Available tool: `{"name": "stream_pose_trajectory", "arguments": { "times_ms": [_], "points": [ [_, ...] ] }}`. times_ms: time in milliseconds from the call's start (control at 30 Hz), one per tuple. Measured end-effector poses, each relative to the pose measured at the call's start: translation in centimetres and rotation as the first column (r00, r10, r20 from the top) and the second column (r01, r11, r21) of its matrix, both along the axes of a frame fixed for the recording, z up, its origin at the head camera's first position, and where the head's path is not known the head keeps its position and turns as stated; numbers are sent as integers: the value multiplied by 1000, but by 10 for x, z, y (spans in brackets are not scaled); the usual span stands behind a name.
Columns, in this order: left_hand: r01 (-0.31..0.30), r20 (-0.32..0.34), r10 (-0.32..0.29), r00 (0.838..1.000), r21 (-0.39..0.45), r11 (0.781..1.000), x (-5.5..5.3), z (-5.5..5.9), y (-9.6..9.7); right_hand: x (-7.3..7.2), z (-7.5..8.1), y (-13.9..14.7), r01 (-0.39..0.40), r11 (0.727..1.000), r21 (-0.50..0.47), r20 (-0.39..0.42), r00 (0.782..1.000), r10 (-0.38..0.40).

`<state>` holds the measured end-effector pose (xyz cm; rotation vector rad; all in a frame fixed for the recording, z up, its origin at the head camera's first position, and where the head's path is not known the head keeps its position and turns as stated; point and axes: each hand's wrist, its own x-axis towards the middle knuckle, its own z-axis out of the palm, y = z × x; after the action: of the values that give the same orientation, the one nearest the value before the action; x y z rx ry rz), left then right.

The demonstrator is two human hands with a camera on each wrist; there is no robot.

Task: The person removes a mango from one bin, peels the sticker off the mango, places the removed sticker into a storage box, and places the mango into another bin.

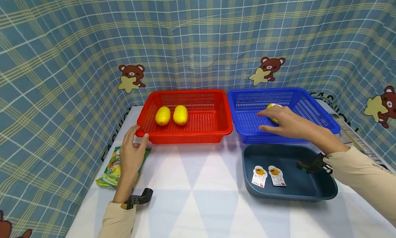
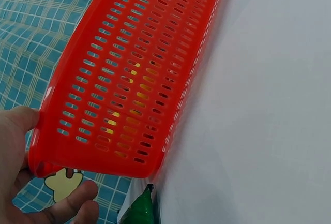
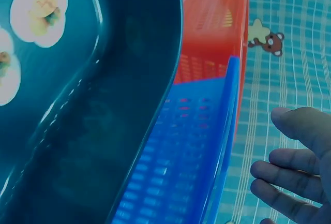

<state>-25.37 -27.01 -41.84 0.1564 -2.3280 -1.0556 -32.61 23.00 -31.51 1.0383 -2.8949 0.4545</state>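
- Left fingers (image 1: 131, 133) spread, touching the red basket's (image 1: 185, 139) near-left corner; two yellow fruits (image 1: 180, 115) inside, beyond them.
- Right fingers (image 1: 270, 112) spread over the blue basket (image 1: 256, 138), partly hiding a labelled yellow fruit (image 1: 274, 120).
- Dark tray (image 1: 295, 179): nearside of those.

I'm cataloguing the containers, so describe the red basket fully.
The red basket looks like glossy plastic: a wide, open-topped rectangle with rounded corners, slotted walls, a perforated floor and a smooth, solid rim. It stands upright on a pale patterned surface, left of the blue basket; whether their rims touch is unclear. Two yellow oval fruits lie in its left half. The person's left grip holds its near left corner, thumb on the rim.
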Motion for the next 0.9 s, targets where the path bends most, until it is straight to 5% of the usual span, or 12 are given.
{"name": "stream_pose_trajectory", "arguments": {
  "times_ms": [900],
  "points": [
    [12,-16,-12,1000,4,1000,-1,-3,0,17,-3,64,150,989,18,-21,989,-150]
  ]
}}
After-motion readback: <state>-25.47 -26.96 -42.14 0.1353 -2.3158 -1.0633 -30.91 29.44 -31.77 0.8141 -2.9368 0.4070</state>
